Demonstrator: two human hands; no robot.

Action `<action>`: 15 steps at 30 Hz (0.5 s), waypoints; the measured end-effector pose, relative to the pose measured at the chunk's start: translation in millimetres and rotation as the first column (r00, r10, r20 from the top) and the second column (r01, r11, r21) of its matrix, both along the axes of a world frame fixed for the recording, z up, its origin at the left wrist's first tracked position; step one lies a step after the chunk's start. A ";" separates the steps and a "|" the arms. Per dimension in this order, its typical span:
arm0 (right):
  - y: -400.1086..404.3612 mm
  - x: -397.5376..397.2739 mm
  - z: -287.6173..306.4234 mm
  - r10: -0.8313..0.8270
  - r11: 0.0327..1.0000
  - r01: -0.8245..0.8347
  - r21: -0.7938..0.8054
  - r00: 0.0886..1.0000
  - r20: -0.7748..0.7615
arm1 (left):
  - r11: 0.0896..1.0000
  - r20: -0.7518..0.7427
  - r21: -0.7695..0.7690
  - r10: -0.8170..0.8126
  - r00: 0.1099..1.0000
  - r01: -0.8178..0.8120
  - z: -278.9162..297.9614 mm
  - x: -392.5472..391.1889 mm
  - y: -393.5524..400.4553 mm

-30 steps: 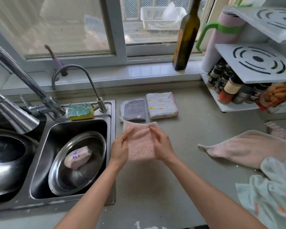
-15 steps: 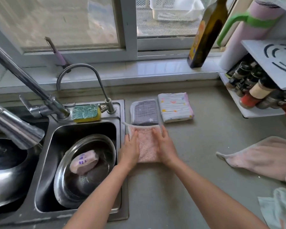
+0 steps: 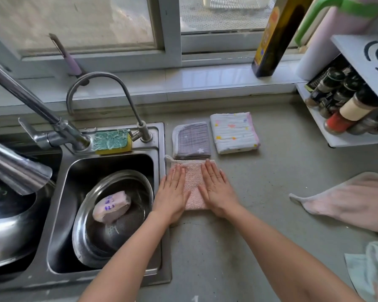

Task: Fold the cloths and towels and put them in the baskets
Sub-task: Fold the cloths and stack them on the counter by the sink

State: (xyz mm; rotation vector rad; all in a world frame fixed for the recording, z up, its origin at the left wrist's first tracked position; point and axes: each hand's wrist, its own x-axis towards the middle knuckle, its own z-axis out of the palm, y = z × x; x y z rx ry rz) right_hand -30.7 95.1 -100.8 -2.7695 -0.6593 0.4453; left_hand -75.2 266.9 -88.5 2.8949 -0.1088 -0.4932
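Mid-fold on the pink towel [image 3: 191, 185], looks like: already down to a small square, lying flat on the grey surface [image 3: 260, 214] right beside the sink [image 3: 164, 214]. Left hand [image 3: 172, 192] and right hand [image 3: 216, 190] both pressing down on it, fingers [image 3: 207, 171] straight and flat, gripping nothing. Smoothing step, basically.

Just far of it, touching its far edge: folded grey cloth [image 3: 191, 138], and right of that a folded white dotted cloth [image 3: 234, 132]. Two done then, probably. Over on the right, well apart: another pink towel [image 3: 347, 199] still spread loose, plus a pale green cloth [image 3: 371, 269] crumpled at the near right edge.

No basket on the surface anywhere, so can't say where the stack ends up. Next up, guessing: lift off, leave the square as is or park it by the other two, then reach right for the loose pink one. Needs a light lift so the fold doesn't spring open.
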 end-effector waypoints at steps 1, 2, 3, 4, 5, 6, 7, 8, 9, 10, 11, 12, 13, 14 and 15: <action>0.0 1.4 -0.3 0.009 1.000 -0.010 -0.022 1.000 -0.015 | 1.000 -0.020 0.019 -0.007 1.000 0.008 2.5 0.8 0.3; 0.6 2.9 0.7 0.021 0.999 -0.023 -0.041 0.999 -0.032 | 0.999 -0.038 0.037 -0.013 0.999 0.014 6.1 1.7 0.7; 1.2 4.5 3.4 0.025 0.998 -0.029 -0.054 0.998 -0.060 | 0.998 -0.063 0.061 -0.017 0.998 0.021 11.1 2.9 1.1; 0.3 6.4 6.1 0.036 0.997 -0.042 -0.061 0.995 -0.089 | 0.995 -0.104 0.092 -0.027 0.994 0.036 16.8 4.4 0.7; -1.9 7.5 11.8 0.056 0.997 -0.062 -0.051 0.993 -0.102 | 0.991 -0.144 0.122 -0.034 0.989 0.052 24.1 6.8 -0.9; -5.8 7.3 19.0 0.079 0.996 -0.082 -0.023 0.993 -0.087 | 0.987 -0.172 0.150 -0.036 0.984 0.063 32.8 10.5 -3.4; -11.9 5.5 26.8 0.093 0.995 -0.091 0.033 0.995 -0.049 | 0.983 -0.191 0.172 -0.035 0.981 0.069 45.5 14.5 -7.1; -20.2 1.7 35.1 0.089 0.991 -0.088 0.096 0.996 -0.007 | 0.980 -0.199 0.184 -0.039 0.979 0.076 60.5 18.8 -12.8; -30.8 -3.8 42.4 0.063 0.986 -0.065 0.154 0.998 0.021 | 0.978 -0.192 0.183 -0.062 0.979 0.098 73.2 23.0 -19.6; -44.8 -9.3 48.9 0.010 0.977 -0.018 0.211 0.999 0.038 | 0.975 -0.183 0.176 -0.101 0.978 0.134 85.6 26.3 -28.9; -62.6 -13.6 54.5 -0.062 0.965 0.051 0.257 0.997 0.036 | 0.971 -0.168 0.162 -0.147 0.975 0.174 97.2 28.7 -41.2; -83.0 -15.2 60.5 -0.135 0.952 0.122 0.281 0.990 0.030 | 0.966 -0.151 0.144 -0.191 0.970 0.213 106.4 30.3 -56.1; -105.6 -13.5 67.1 -0.199 0.944 0.183 0.273 0.980 0.030 | 0.964 -0.137 0.115 -0.223 0.965 0.239 113.3 31.7 -73.8; -130.0 -9.8 72.3 -0.253 0.940 0.239 0.244 0.967 0.030 | 0.962 -0.134 0.071 -0.252 0.958 0.263 117.0 34.1 -93.9; -155.0 -5.1 78.9 -0.299 0.938 0.288 0.194 0.954 0.027 | 0.958 -0.139 0.012 -0.283 0.949 0.287 119.7 36.7 -115.6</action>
